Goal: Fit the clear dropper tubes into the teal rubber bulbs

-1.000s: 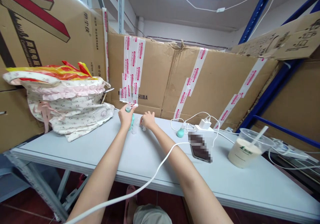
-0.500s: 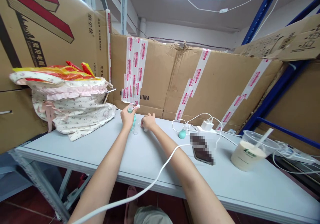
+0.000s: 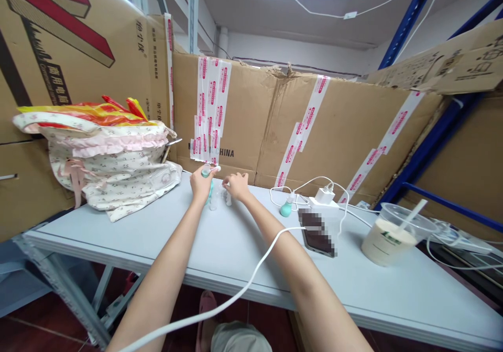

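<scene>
My left hand (image 3: 201, 183) is wrapped round a small teal bottle (image 3: 209, 190) that stands at the far side of the white table (image 3: 220, 247), its thumb on the bottle's top. My right hand (image 3: 237, 185) is just to the right of it, fingers curled over a tiny clear vial (image 3: 228, 200) on the table. A second small clear vial (image 3: 213, 203) stands between the two hands. Both arms reach far forward.
A floral fabric bag (image 3: 113, 168) with red and yellow plastic sits at the left. To the right lie a teal bulb dropper (image 3: 286, 208), a white charger (image 3: 324, 195) with cables, a phone (image 3: 317, 238) and a lidded milk-tea cup (image 3: 389, 237). Cardboard walls ring the table.
My right hand has lifted slightly and shifted a little to the right over the tiny vial. My left hand stays on the teal bottle.
</scene>
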